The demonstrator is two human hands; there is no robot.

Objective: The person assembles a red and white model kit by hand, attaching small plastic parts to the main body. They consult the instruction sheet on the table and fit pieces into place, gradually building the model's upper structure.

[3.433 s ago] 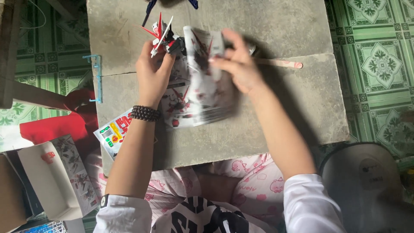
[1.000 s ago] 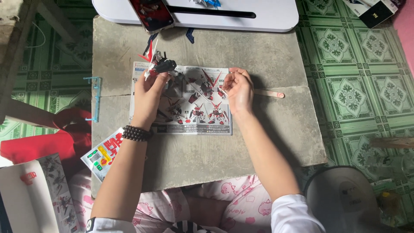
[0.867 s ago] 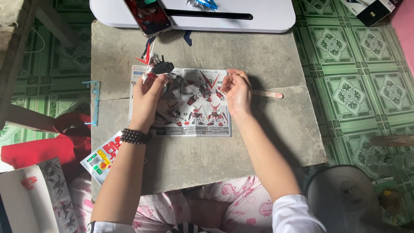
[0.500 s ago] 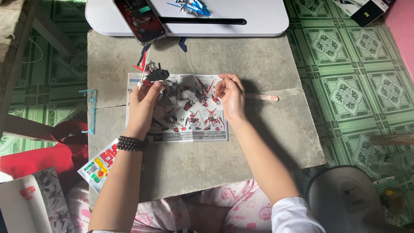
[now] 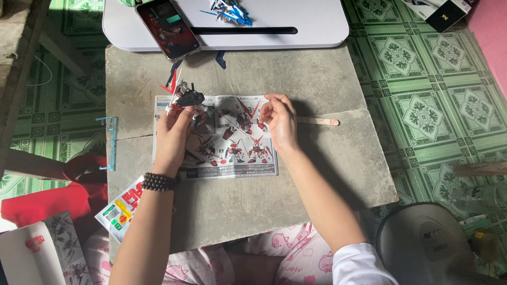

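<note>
Two hands up over the instruction sheet point(image 5: 216, 138), which lies flat mid-slab, prob so the diagrams stay readable: left hand point(image 5: 171, 134) closed round a small red/black/white model figure point(image 5: 185, 97) at the sheet's top-left corner, right hand point(image 5: 279, 119) pinched on a tiny part I can't make out. Stone slab point(image 5: 317, 79) has bare room above & below the sheet; wooden stick point(image 5: 317, 121) lies just right of the right hand, phone point(image 5: 167, 28) on the white tray point(image 5: 317, 21) at the far edge.
</note>
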